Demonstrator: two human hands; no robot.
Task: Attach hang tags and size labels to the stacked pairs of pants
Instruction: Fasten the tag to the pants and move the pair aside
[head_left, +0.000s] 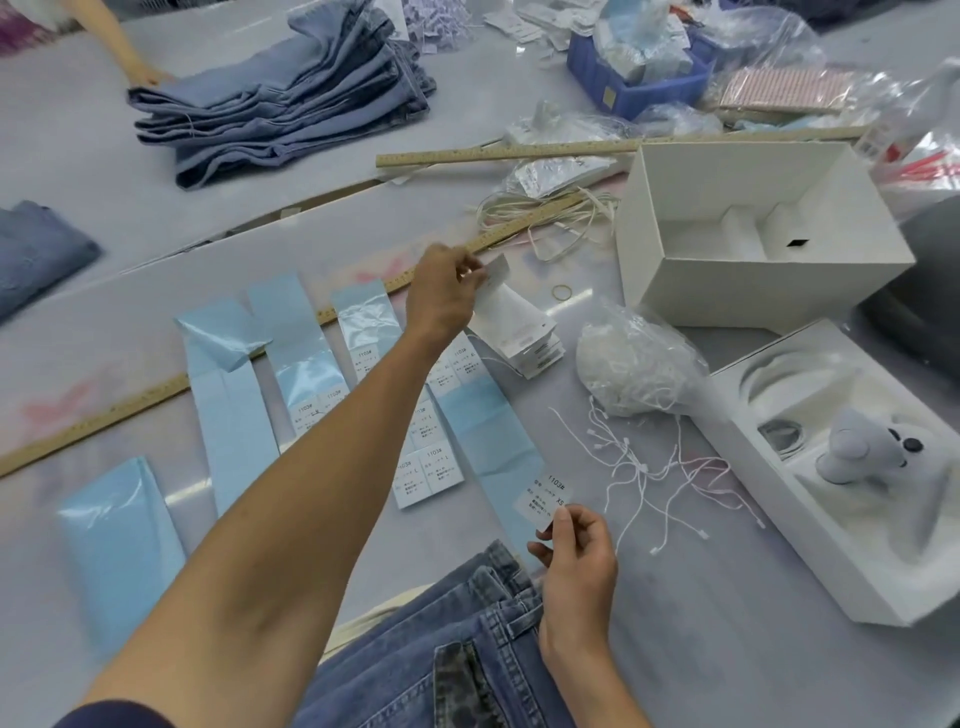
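Left grip (448, 291): extended across the counter (701, 649), fingers curled, a white hang tag (497, 270) pinched by its upper edge and lifted off a small stack of hang tags (524, 338).

Right grip (576, 561): held near the body, thumb and fingertips pinching the lower corner of a white size label (549, 492) printed "1103#" and "XS".

Pants, pair nearest (441, 660): blue denim, laid at the bottom edge of the counter, just beside and partly under the right wrist.

Label backing strips (234, 415): pale blue, several laid side by side between the two arms, some with white printed labels on them.

Strings (649, 467): thin, white, scattered loose to the right of the right grip; more are bundled in a clear bag (634, 358) just behind them.

Rubber band (562, 292): one, near the hang tags.

Boxes: one open white box (753, 291) to the right; one white moulded tray (810, 540) with a small grey device seated in it.

Rulers: two long wooden rulers, one (156, 389) running diagonally under the strips, one (519, 152) farther back.

Pants, folded stack (280, 104): at the far side, touched by another person's hand (145, 77).

Blue bin (639, 78): far right, filled with packets.
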